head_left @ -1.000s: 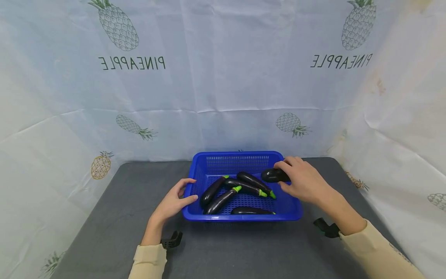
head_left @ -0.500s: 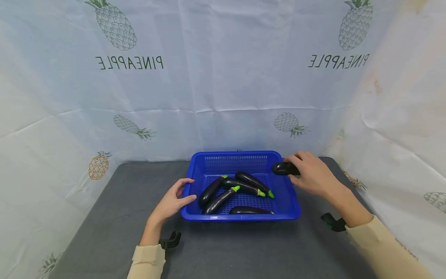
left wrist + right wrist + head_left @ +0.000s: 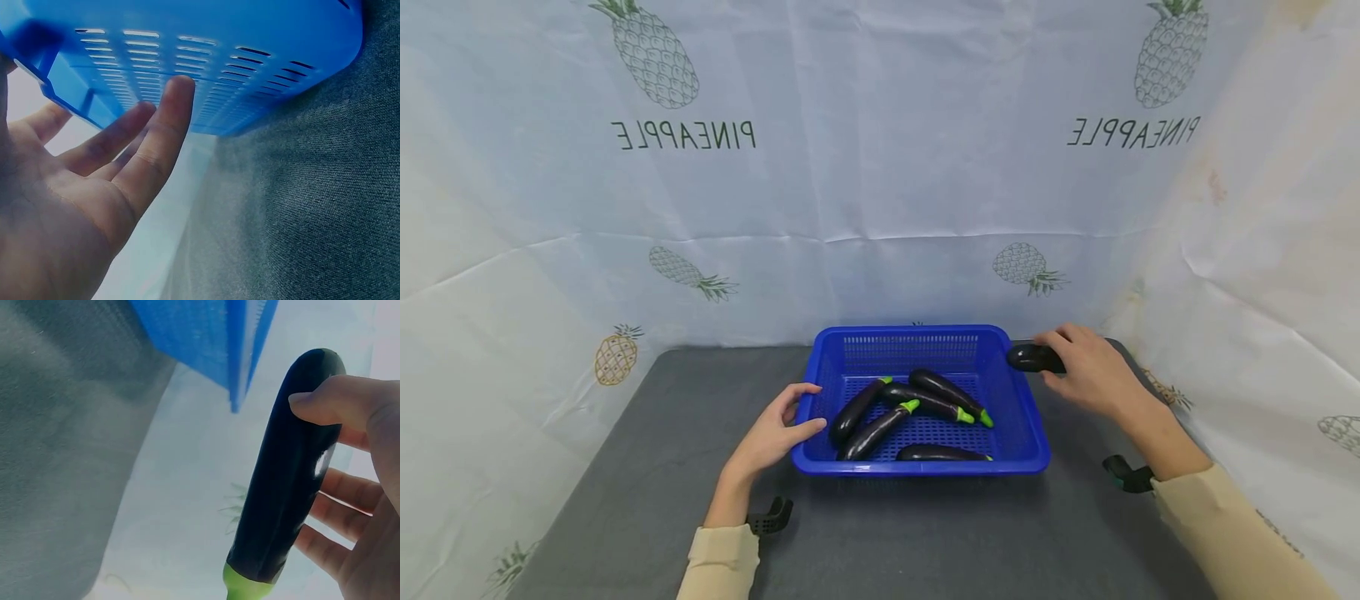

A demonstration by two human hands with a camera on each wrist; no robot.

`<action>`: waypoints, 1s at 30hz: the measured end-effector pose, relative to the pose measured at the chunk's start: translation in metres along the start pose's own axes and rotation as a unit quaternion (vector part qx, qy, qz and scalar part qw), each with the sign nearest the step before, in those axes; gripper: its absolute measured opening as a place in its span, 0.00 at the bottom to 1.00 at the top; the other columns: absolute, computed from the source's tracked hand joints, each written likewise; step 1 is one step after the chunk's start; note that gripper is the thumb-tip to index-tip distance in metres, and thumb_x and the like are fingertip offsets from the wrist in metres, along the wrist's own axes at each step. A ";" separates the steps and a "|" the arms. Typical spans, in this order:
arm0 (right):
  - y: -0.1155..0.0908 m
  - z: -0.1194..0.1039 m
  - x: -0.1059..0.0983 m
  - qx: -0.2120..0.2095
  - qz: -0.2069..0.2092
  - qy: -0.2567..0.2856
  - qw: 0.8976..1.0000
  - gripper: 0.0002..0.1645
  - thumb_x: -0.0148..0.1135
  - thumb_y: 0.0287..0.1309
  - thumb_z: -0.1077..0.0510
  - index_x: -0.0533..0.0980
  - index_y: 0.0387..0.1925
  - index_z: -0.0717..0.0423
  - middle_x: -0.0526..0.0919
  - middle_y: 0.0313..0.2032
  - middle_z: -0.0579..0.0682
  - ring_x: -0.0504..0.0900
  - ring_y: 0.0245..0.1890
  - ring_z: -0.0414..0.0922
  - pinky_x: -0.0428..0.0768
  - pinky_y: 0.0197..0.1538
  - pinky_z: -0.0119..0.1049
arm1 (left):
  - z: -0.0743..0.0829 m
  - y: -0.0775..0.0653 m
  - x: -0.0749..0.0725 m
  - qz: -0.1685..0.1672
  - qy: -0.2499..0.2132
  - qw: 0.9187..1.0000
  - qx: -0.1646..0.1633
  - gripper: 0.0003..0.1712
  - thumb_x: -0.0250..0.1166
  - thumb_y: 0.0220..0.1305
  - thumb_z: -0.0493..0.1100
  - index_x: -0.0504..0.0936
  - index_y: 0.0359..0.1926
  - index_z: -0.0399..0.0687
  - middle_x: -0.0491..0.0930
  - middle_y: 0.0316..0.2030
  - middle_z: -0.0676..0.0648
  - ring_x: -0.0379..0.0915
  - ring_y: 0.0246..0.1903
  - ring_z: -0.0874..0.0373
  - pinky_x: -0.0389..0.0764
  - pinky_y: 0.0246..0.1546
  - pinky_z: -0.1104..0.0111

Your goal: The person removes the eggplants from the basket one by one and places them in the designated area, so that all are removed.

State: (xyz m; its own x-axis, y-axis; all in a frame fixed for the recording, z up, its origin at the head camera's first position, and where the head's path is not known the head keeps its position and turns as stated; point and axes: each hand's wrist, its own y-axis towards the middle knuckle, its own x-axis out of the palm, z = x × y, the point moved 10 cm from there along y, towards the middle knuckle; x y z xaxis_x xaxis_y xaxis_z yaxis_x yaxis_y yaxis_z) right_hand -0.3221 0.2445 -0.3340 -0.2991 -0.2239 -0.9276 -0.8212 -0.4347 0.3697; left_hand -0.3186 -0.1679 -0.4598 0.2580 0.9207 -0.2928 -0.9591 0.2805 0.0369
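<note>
My right hand (image 3: 1086,371) grips a glossy dark eggplant (image 3: 1030,357) just beyond the right rim of a blue plastic basket (image 3: 925,469). In the right wrist view the thumb lies across the blunt end of the eggplant (image 3: 284,469), the other fingers are behind it, and its green stem points down. At the basket's left side, my left hand (image 3: 771,429) holds the rim with thumb and fingers. The left wrist view has some fingers against the slotted outer wall (image 3: 250,62). Several more eggplants (image 3: 874,432) with green stems lie in the basket.
The basket stands on a dark grey table (image 3: 692,450). Behind and at both sides hangs a pale sheet (image 3: 880,167) printed with pineapples. Black wrist mounts (image 3: 771,517) show below both hands.
My right hand has carried the eggplant from over the basket's inside out past its right rim. The left hand and the other eggplants stay where they were.
</note>
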 end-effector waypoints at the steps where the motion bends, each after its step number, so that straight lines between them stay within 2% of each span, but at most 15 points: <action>1: -0.001 0.003 0.002 0.003 -0.001 0.000 1.000 0.28 0.75 0.52 0.61 0.77 0.55 0.60 0.78 0.44 0.62 0.78 0.42 0.60 0.78 0.41 0.57 | 0.000 0.000 0.000 -0.001 -0.001 1.000 0.001 0.33 0.70 0.67 0.44 0.68 0.69 0.45 0.66 0.68 0.33 0.72 0.62 0.38 0.81 0.54 0.49; 10: -0.005 0.032 0.021 0.043 -0.034 0.004 0.999 0.28 0.74 0.54 0.61 0.76 0.57 0.61 0.78 0.46 0.65 0.77 0.44 0.62 0.76 0.43 0.60 | 0.000 0.000 0.002 0.000 0.002 1.000 -0.001 0.32 0.69 0.68 0.42 0.68 0.68 0.46 0.65 0.69 0.34 0.70 0.64 0.38 0.79 0.56 0.48; 17: -0.007 0.045 0.036 0.066 -0.062 0.004 0.996 0.28 0.73 0.56 0.60 0.75 0.57 0.61 0.76 0.47 0.66 0.75 0.45 0.63 0.76 0.44 0.61 | 0.001 -0.001 0.000 0.003 0.007 1.000 -0.005 0.32 0.69 0.68 0.42 0.68 0.69 0.47 0.65 0.69 0.34 0.70 0.64 0.38 0.79 0.56 0.48; 30: -0.014 0.070 0.086 0.084 -0.085 0.002 0.993 0.27 0.72 0.57 0.60 0.75 0.58 0.60 0.76 0.51 0.68 0.75 0.50 0.68 0.76 0.46 0.65 | 0.000 -0.001 0.001 0.000 0.000 1.000 -0.010 0.32 0.69 0.68 0.43 0.67 0.69 0.46 0.65 0.69 0.33 0.70 0.64 0.38 0.80 0.55 0.48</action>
State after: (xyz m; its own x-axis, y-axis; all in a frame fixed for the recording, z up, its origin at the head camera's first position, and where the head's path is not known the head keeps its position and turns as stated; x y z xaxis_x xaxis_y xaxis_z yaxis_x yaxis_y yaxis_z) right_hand -0.3699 0.2927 -0.4226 -0.1482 -0.1641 -0.9753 -0.9294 -0.3140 0.1940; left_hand -0.3168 -0.1668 -0.4598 0.2571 0.9208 -0.2932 -0.9614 0.2744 0.0188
